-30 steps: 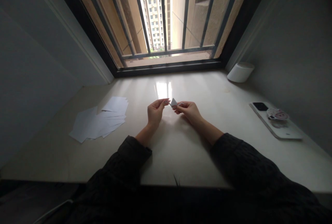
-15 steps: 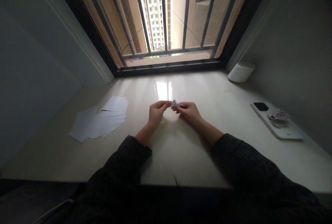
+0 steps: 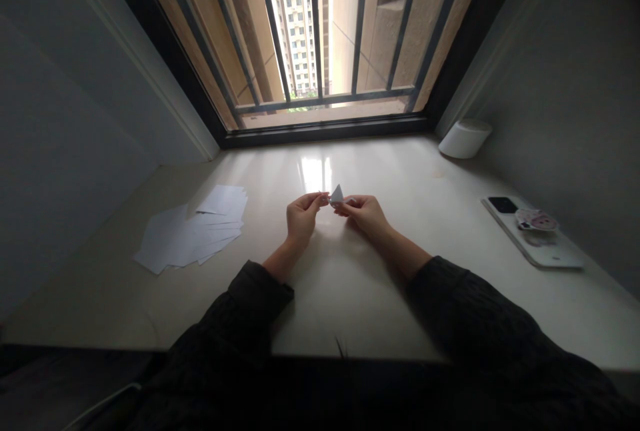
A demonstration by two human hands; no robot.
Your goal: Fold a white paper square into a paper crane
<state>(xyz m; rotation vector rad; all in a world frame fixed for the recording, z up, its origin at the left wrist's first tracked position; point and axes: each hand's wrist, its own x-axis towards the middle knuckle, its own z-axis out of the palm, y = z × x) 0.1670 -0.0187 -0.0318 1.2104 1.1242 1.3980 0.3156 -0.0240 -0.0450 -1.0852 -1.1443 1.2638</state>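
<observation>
- two bare hands close together, one small white piece [image 3: 338, 194] between them; folded paper by the look, can't confirm.
- piece is held over the white ledge [image 3: 345, 298], between the loose sheets [image 3: 185, 238] and the phone [image 3: 563, 256].
- right hand [image 3: 369, 215]: thumb and fingertips clamped on the piece, pointed part sticking up above the grip.
- left hand [image 3: 301, 216]: thumb and fingertips pinched at the piece's left edge; exact contact too small to make out.
- risk: tear or stray crease if the hands pull against each other; material seems thin.
- risk: point gets squashed if the right pinch presses too hard.
- risk: piece slips and drops on the ledge if one pinch loosens, since only fingertips hold it.
- lesser risk: sheets overlap loosely, could scatter if the left sleeve [image 3: 257, 291] swept them; well apart now.
- writing: none legible on the sheets.
- phone lies back up, round attachment [image 3: 536, 220] on it has a printed design; any lettering too small to read.
- white cylinder [image 3: 464, 140] near the right wall: no label readable.
- brands: none identifiable.
</observation>
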